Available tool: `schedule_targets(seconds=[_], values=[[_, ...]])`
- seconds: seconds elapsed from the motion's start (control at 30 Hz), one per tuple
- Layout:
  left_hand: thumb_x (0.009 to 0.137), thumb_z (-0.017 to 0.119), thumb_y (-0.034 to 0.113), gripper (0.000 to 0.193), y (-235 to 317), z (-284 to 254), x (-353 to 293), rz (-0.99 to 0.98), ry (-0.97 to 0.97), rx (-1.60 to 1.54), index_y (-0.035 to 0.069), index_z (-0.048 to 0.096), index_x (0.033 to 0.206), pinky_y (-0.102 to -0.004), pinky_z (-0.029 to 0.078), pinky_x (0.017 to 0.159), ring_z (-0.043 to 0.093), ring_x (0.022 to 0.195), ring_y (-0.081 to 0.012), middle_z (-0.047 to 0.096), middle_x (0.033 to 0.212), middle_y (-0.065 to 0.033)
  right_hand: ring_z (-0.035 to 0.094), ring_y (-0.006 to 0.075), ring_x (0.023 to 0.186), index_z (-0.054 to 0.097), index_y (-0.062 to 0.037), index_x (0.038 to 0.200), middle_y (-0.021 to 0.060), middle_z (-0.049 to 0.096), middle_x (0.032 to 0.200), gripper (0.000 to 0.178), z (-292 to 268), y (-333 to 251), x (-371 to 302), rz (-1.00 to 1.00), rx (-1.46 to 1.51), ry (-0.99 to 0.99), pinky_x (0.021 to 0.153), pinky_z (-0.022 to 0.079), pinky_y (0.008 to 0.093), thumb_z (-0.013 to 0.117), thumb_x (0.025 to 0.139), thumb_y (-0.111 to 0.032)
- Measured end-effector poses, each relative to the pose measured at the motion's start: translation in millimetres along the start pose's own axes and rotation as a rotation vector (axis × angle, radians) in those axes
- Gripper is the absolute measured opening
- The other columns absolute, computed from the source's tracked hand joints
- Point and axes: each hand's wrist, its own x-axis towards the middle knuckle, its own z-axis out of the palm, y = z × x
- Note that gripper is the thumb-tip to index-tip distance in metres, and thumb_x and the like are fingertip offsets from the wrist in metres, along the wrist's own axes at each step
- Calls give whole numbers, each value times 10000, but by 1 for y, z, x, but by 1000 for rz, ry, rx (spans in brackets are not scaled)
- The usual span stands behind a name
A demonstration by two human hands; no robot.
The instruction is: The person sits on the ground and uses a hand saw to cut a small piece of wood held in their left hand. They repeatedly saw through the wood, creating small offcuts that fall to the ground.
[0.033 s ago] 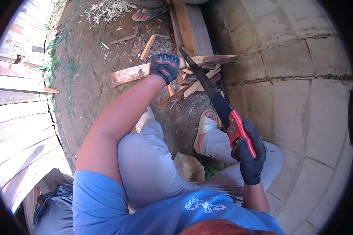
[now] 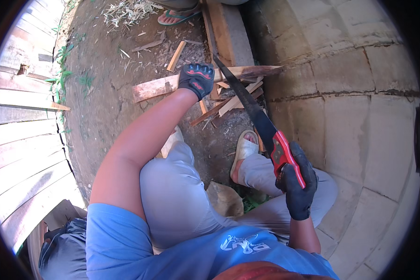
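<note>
Hardly anything is differing from the earlier frame: both hands, the saw and the board are keeping practically the same places, and only a very slight shift of the board and the things around it is showing. The left hand (image 2: 196,80), in a black glove with red trim, is clamping down on a wooden board (image 2: 156,87) just above the centre of the frame, its fingers curling over the far edge just as before. The board is lying crosswise, its pale left end pointing to the left of the frame and its darker right end reaching the grey block wall (image 2: 343,126). The right hand (image 2: 301,191), also gloved in black, is gripping the red handle of a handsaw (image 2: 262,122) at the lower right, its fingers wrapping around it. The dark blade is slanting toward the upper left and crossing over the board just right of the left hand, with its tip showing beyond the far edge; whether the teeth are touching the wood, one cannot tell. Wood scraps (image 2: 238,100) are lying below the board, and a thick beam (image 2: 235,37) is running toward the top edge. Near it, another person's foot in a green flip-flop (image 2: 178,18) is resting on the ground, beside pale wood shavings (image 2: 126,15) at the upper left.
</note>
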Motion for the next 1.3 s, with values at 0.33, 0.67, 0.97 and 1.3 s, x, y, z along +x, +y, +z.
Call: schedule_targets(seconds=[0.33,0.67,0.97,1.3], values=[[864,641,236,178,-6,11,-4,57,95,19,104,744,927,-438,565,722,751,840,-294,762,896,-139,701,152,968,670,5,1396,134,747,1243,413,35,-7,62,100,266,14,883,568,352,664,1006,-132],[866,639,197,158,2,-5,-5,31,18,19,108,744,943,-425,552,703,759,830,-275,771,890,-115,716,220,1113,672,-13,1396,183,739,1266,437,147,9,158,-87,229,61,961,545,350,678,1007,-211],[877,632,202,164,6,-8,-4,34,29,12,113,748,951,-431,558,696,762,829,-275,772,895,-119,701,229,1162,657,-15,1419,192,720,1307,433,155,55,153,-116,355,122,994,534,351,662,1015,-172],[882,643,224,177,-1,-7,-5,41,63,45,101,754,944,-429,561,709,758,831,-280,771,900,-122,671,277,1250,634,42,1416,205,680,1400,451,-8,34,-22,154,51,2,1067,515,415,608,988,-97]])
